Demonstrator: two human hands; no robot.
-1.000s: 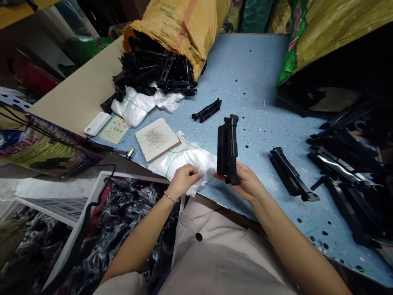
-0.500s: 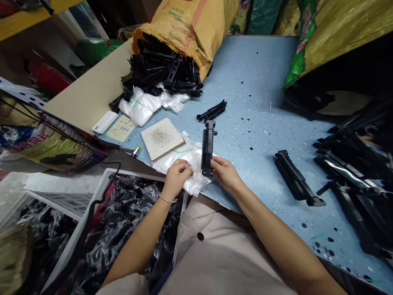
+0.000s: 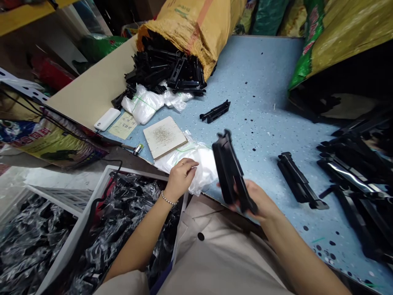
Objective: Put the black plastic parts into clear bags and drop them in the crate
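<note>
My right hand (image 3: 258, 198) grips the lower end of a long black plastic part (image 3: 229, 168), which tilts up and to the left above the table. The part is slightly blurred. My left hand (image 3: 181, 178), with a beaded bracelet at the wrist, has thumb and fingers drawn together over a stack of clear plastic bags (image 3: 204, 164). Whether a bag edge is between its fingertips I cannot make out. A square board (image 3: 164, 137) with specks on top lies partly on the bags. Similar black parts lie on the table, one behind (image 3: 215, 111) and one at right (image 3: 299, 180).
A yellow woven sack (image 3: 196, 24) spills black parts (image 3: 166, 71) at the back. More parts (image 3: 353, 180) are heaped at right by another sack (image 3: 344, 53). Bundled bags (image 3: 144, 104), a white device (image 3: 107, 119) and a note (image 3: 123, 126) lie left. Below stands a crate (image 3: 100, 186) of wrapped items.
My right hand has drawn the black part to the right and toward me, tilting it from upright. My left hand has shifted slightly right, its fingers still together over the bags.
</note>
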